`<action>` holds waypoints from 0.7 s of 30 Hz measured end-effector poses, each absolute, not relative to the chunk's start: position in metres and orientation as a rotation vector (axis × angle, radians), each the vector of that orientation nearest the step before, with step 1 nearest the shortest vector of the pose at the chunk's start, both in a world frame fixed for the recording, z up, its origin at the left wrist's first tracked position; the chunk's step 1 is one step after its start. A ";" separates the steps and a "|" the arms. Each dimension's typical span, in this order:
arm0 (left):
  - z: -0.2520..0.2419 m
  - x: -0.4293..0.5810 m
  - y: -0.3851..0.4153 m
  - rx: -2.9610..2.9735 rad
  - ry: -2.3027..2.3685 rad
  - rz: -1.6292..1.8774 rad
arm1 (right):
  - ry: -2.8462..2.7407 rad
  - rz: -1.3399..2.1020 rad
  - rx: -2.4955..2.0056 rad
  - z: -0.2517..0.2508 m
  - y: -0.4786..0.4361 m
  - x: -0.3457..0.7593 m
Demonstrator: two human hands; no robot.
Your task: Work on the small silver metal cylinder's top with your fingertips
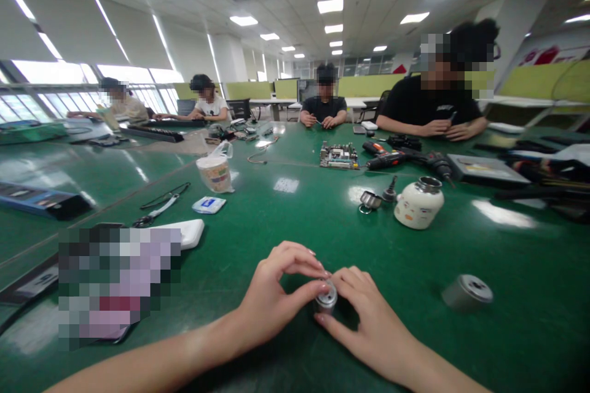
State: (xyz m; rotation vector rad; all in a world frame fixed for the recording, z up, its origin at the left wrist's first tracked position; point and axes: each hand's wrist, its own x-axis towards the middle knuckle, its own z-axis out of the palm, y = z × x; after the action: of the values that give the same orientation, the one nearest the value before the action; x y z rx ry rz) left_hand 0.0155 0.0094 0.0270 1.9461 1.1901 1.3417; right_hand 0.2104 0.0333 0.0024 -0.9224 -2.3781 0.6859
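Note:
In front of me a small silver motor can (326, 302) stands upright on the green table, held between both hands. My left hand (286, 279) presses its thumb on the can's top, the fingers arched over the far side. Around the right side of the can my right hand (362, 310) is closed, thumb at the near edge and fingers at the far edge. The fingers partly hide the can. A second silver motor can (468, 293), with a dark middle in its top, stands apart to the right.
Beyond my hands are a cream jar (418, 204), a metal cup-shaped lid (370, 200), a circuit board (339, 156) and a power drill (391, 158). Leftward lie a blurred phone-like item (124, 282), a white packet (209, 205) and a paper cup (214, 173). Several people sit around the table.

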 end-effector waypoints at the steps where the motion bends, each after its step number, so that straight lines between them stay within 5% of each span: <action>1: 0.027 0.016 0.009 1.950 1.196 1.319 | -2.379 0.683 -0.926 0.003 0.033 0.210; 21: 0.026 0.017 -0.002 2.104 1.255 1.241 | -2.411 0.657 -0.942 0.007 0.033 0.211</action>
State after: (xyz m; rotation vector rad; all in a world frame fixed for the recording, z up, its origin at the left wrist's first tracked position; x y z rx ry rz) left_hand 0.0170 -0.0021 0.0255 2.1038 1.2549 1.2410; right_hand 0.2114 0.0334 0.0071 -0.9422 -2.4114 0.6570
